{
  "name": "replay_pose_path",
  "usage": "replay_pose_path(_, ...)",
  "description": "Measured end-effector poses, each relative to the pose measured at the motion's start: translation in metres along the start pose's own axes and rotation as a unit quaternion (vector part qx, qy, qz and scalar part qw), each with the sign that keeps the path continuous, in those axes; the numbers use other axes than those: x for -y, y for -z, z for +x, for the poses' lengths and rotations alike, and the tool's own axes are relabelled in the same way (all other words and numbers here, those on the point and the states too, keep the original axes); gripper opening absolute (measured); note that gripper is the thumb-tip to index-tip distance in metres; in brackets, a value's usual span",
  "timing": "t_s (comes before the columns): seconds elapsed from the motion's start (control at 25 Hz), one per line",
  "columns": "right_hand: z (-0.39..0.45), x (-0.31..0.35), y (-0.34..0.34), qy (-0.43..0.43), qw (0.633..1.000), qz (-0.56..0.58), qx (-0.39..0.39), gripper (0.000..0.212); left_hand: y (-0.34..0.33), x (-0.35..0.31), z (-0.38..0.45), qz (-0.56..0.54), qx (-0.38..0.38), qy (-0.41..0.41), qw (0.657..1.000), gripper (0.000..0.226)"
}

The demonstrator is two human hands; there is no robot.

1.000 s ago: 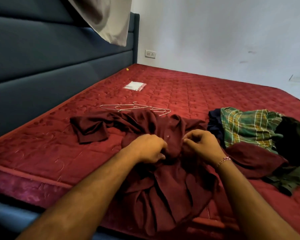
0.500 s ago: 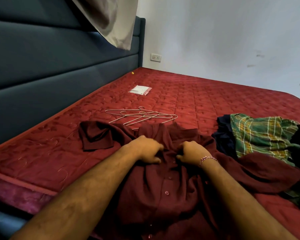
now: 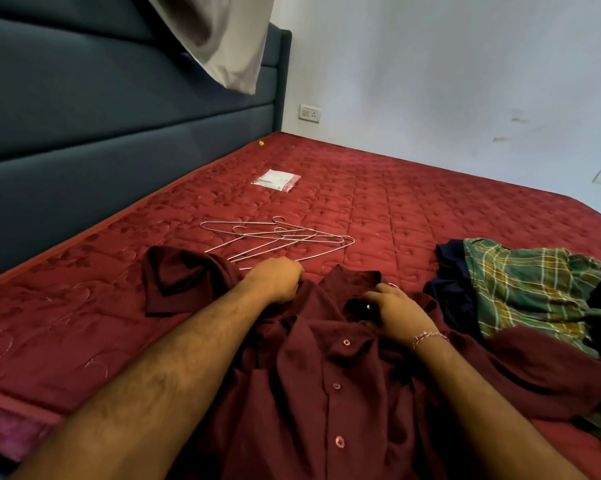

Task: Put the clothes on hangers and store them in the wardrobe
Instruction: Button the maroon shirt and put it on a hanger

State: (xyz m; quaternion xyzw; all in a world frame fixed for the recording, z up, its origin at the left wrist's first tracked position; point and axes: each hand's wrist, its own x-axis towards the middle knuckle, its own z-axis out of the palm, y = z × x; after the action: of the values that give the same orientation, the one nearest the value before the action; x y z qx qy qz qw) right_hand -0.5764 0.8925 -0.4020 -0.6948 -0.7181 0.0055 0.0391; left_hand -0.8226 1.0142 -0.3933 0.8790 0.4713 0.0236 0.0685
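Observation:
A maroon button-up shirt (image 3: 327,386) lies front-up on the red mattress (image 3: 378,209), its collar pointing away from me. My left hand (image 3: 275,280) grips the shirt's left shoulder with curled fingers. My right hand (image 3: 392,311) grips the fabric at the collar opening on the right side. Several thin wire hangers (image 3: 278,239) lie in a loose pile just beyond the collar, close to my left hand. A green plaid garment (image 3: 531,289) sits on a pile of dark clothes at the right.
A dark blue padded headboard (image 3: 101,133) runs along the left. A white wall with a socket (image 3: 309,113) stands behind the bed. A small white packet (image 3: 276,180) lies farther up the mattress. Beige cloth (image 3: 223,39) hangs at the top.
Both hands moved up the shirt from its middle to the shoulders and collar. The shirt now lies flatter and buttoned, and the view shifted closer to the hangers.

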Motion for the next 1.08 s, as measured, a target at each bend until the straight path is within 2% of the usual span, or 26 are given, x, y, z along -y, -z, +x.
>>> replay_pose_path(0.08,-0.024,-0.003,-0.006,0.056,0.988,0.065,-0.131,0.028,-0.007,-0.013,0.003,-0.046,-0.029,0.031,0.998,0.03)
replay_pose_path(0.16,-0.05,-0.001,-0.007,0.059,0.966,0.157,-0.195,0.028,-0.002,-0.013,0.005,-0.074,-0.065,0.11,0.989,0.032)
replay_pose_path(0.2,-0.06,0.001,-0.003,0.031,0.952,0.207,-0.225,0.032,0.004,-0.007,0.004,-0.063,-0.071,0.146,0.985,0.032)
replay_pose_path(0.24,-0.067,0.0,0.0,-0.007,0.932,0.253,-0.258,0.036,0.011,0.0,0.002,-0.051,-0.04,0.163,0.985,0.032)
replay_pose_path(0.28,-0.073,0.0,0.005,-0.058,0.913,0.289,-0.283,0.038,0.017,0.005,0.0,-0.039,0.024,0.15,0.988,0.033)
replay_pose_path(0.36,-0.075,-0.002,0.012,-0.149,0.863,0.387,-0.289,0.037,0.026,0.006,-0.007,-0.052,0.181,0.093,0.978,0.032)
replay_pose_path(0.4,-0.072,-0.004,0.013,-0.187,0.834,0.447,-0.264,0.035,0.026,0.002,-0.01,-0.063,0.225,0.074,0.97,0.033)
replay_pose_path(0.44,-0.071,-0.005,0.016,-0.222,0.81,0.493,-0.229,0.033,0.025,-0.004,-0.012,-0.062,0.228,0.07,0.969,0.036)
replay_pose_path(0.48,-0.069,-0.007,0.018,-0.255,0.798,0.511,-0.191,0.029,0.021,-0.009,-0.013,-0.053,0.201,0.068,0.976,0.036)
replay_pose_path(0.52,-0.067,-0.008,0.02,-0.282,0.812,0.487,-0.157,0.022,0.018,-0.015,-0.015,-0.043,0.163,0.07,0.983,0.032)
replay_pose_path(0.56,-0.068,-0.011,0.02,-0.292,0.848,0.422,-0.132,0.015,0.013,-0.021,-0.015,-0.033,0.133,0.069,0.988,0.028)
replay_pose_path(0.64,-0.073,-0.01,0.024,-0.283,0.909,0.283,-0.121,0.001,0.005,-0.035,-0.016,-0.048,0.129,0.045,0.989,0.025)
replay_pose_path(0.72,-0.079,-0.009,0.028,-0.27,0.923,0.236,-0.141,0.008,0.005,-0.048,-0.013,-0.108,0.146,0.024,0.983,0.024)
replay_pose_path(0.84,-0.083,-0.012,0.03,-0.276,0.916,0.238,-0.17,0.012,0.006,-0.065,-0.019,-0.197,0.191,-0.008,0.962,0.023)
replay_pose_path(0.96,-0.085,-0.016,0.029,-0.276,0.911,0.243,-0.187,0.009,0.01,-0.066,-0.025,-0.383,0.159,0.012,0.91,0.034)
replay_pose_path(1.0,-0.086,-0.018,0.03,-0.275,0.91,0.243,-0.193,0.008,0.014,-0.065,-0.028,-0.455,0.125,0.018,0.882,0.036)
replay_pose_path(1.08,-0.086,-0.021,0.029,-0.267,0.908,0.249,-0.206,0.009,0.03,-0.061,-0.03,-0.595,0.029,0.027,0.803,0.033)
